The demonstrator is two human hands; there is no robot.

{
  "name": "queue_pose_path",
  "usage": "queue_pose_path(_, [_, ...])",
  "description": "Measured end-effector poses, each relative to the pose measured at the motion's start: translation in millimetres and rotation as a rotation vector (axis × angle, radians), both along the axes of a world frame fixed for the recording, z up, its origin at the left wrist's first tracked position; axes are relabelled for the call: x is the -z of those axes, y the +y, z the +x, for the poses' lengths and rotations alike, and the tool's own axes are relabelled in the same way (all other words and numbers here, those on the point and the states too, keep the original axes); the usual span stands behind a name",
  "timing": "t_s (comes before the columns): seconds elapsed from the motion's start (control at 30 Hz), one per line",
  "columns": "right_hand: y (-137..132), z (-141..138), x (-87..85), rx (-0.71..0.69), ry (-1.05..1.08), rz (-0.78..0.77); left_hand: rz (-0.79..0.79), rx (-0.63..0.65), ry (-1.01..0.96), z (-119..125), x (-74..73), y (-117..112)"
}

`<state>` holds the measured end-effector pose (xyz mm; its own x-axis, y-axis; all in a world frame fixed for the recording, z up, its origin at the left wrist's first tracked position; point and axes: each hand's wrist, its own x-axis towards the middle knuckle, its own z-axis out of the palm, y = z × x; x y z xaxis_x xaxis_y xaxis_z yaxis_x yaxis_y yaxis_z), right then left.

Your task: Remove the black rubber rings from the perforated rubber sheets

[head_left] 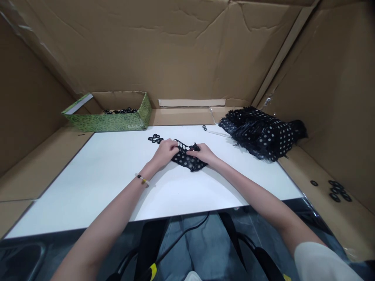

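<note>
Head view: left hand (167, 151) and right hand (204, 153) had fingers clamped on dotted cloth (187, 162), seemingly mid-handling, with untouched bundle (263, 132) over far right corner of desk (99, 175).

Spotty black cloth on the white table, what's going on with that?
A person is holding the spotty black cloth over the white table with both hands, the left hand at one side and the right hand at the other. Small black rings lie beside the left hand, and more are in the green box at the back left. A heap of similar spotty cloth lies to the right.
</note>
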<state>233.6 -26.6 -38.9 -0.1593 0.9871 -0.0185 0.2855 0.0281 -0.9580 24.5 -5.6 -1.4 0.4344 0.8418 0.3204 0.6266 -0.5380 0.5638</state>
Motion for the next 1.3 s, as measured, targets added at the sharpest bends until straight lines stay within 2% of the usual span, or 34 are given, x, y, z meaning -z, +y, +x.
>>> queue_pose_path(0.1, [-1,2,1.7,0.005,0.011,-0.003,0.014,-0.292,-0.083,-17,2.9,14])
queue_pose_path(0.17, [-2,3,1.7,-0.008,0.018,0.028,0.049,-0.456,0.011,-28,6.2,22])
queue_pose_path(0.27, [-2,3,1.1,0.001,-0.015,0.033,0.082,-0.570,0.206,-38,12.4,29])
queue_pose_path(0.37, [-1,3,1.5,0.036,-0.039,-0.010,0.085,-0.624,0.246,-40,14.5,29])
queue_pose_path(0.43, [0,2,2.4,0.047,-0.018,-0.013,0.117,-0.591,0.199,-35,11.1,25])
queue_pose_path(0.47, [0,1,2.9,0.053,0.005,-0.005,0.140,-0.531,0.170,-32,8.3,22])
queue_pose_path(0.6, [1,0,3.9,0.072,0.112,0.015,0.217,-0.161,0.158,-12,-1.5,4])
queue_pose_path(0.7, [1,0,2.1,-0.003,0.159,-0.027,0.217,0.016,0.234,0,0.0,-6])
queue_pose_path(0.83, [-1,1,-1.4,-0.066,0.233,-0.085,0.158,0.103,0.291,4,6.6,-8])
queue_pose_path(1.0, [1,1,-1.0,-0.073,0.182,-0.020,0.131,0.181,0.296,9,6.3,-11])
queue_pose_path(1.07, [3,1,-0.3,-0.074,0.110,0.011,0.125,0.183,0.283,10,5.3,-10])
queue_pose_path(1.13, [4,1,-0.1,-0.066,0.028,0.032,0.113,0.129,0.222,6,5.0,-4])
queue_pose_path(1.2, [4,1,-0.2,-0.030,-0.042,0.032,0.105,-0.015,0.119,-6,5.8,7])
queue_pose_path(1.3, [2,3,0.2,0.006,-0.055,-0.011,0.113,-0.333,0.041,-29,8.8,24])
